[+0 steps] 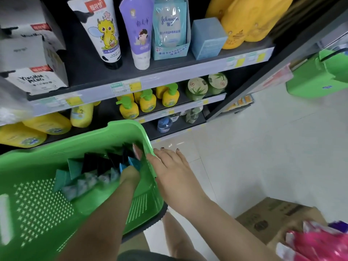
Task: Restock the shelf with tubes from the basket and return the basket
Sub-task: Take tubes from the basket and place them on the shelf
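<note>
Basket tilted near-left, below shelf. Left hand curled into row of tubes, exact grip unclear. Right hand flat, fingers straight, bracing basket's right rim. Risk: tilt plus a blind pull could spill neighbouring tubes or drop one to floor.

A shop aisle, plainly: above the fingers, dark tiered shelves edged with price labels and stocked with yellow pump bottles, beside them a green shopping basket.
</note>
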The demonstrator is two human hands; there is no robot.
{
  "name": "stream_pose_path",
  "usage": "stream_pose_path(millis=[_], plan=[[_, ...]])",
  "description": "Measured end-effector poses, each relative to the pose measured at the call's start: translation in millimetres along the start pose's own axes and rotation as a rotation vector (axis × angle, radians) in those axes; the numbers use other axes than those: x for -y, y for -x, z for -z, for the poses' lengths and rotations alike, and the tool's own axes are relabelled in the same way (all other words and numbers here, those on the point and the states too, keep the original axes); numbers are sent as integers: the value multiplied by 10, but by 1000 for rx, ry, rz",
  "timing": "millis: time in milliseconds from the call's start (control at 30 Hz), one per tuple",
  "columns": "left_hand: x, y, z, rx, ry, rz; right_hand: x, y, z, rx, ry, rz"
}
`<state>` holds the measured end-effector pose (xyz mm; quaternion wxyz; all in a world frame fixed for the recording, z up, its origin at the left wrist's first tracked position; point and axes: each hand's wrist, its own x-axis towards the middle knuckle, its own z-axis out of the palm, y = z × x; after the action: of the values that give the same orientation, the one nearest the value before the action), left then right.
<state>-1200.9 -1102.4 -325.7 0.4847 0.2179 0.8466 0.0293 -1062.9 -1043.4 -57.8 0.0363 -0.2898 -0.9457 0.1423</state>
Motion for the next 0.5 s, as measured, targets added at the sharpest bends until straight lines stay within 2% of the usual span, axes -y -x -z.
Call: stream_pose_path(millis=[100, 300, 500], plan=[[-60, 412, 205, -47, -1, 20, 35, 11, 52, -8, -2, -10], [-67, 1448, 805, -53, 45, -213, 186, -12, 310, -16, -21, -32], [-230, 2692, 1674, -154, 328, -413, 400, -117, 749, 102, -124, 12]])
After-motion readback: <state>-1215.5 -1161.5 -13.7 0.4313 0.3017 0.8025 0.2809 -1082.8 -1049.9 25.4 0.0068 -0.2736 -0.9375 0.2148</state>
